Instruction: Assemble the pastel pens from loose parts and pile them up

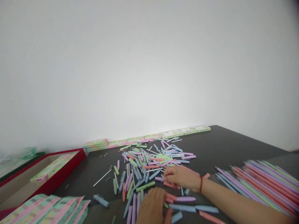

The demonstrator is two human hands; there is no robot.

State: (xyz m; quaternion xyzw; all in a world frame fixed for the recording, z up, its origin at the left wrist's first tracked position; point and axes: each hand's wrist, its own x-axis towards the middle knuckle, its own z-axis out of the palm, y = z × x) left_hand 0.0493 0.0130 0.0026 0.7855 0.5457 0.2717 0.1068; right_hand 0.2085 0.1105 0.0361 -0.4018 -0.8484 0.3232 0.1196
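A heap of pastel pen parts (149, 161) in pink, blue, green and purple lies spread on the dark table (221, 146). My right hand (181, 178) reaches in from the right, a red string round its wrist, its fingers curled at the heap's near edge; what they hold is hidden. My left hand (153, 205) lies low at the bottom edge, back up, fingers bent down onto barrels there. Whether it grips one does not show.
Assembled pastel pens (261, 183) lie in a row at the right. Flat green and pink cartons (44, 210) are stacked at bottom left, more boxes (184, 131) line the wall. A red tray (58, 174) with a carton stands at left.
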